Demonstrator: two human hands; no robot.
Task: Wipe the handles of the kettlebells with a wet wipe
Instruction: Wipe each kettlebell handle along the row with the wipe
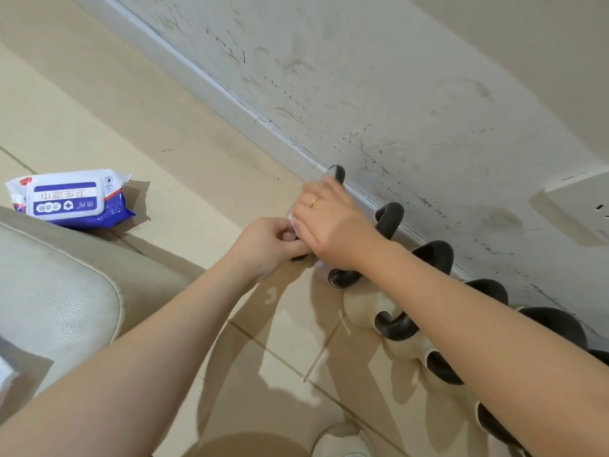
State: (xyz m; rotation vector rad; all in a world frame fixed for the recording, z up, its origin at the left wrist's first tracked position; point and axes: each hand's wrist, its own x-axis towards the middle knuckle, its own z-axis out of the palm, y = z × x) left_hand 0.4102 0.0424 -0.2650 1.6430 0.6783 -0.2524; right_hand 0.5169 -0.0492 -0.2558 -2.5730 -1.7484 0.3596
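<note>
Several kettlebells with black loop handles stand in a row along the wall, among them a pinkish one and a cream one. My right hand, wearing a ring, wraps over the farthest black handle with a white wet wipe pressed under its fingers. My left hand pinches the wipe's lower edge at the base of that handle, touching the right hand. Most of the wipe and the handle are hidden under my hands.
A blue and white pack of wipes lies on the tiled floor to the left. A pale cushioned seat fills the lower left. A scuffed wall with a socket runs behind the row. A white shoe is at the bottom.
</note>
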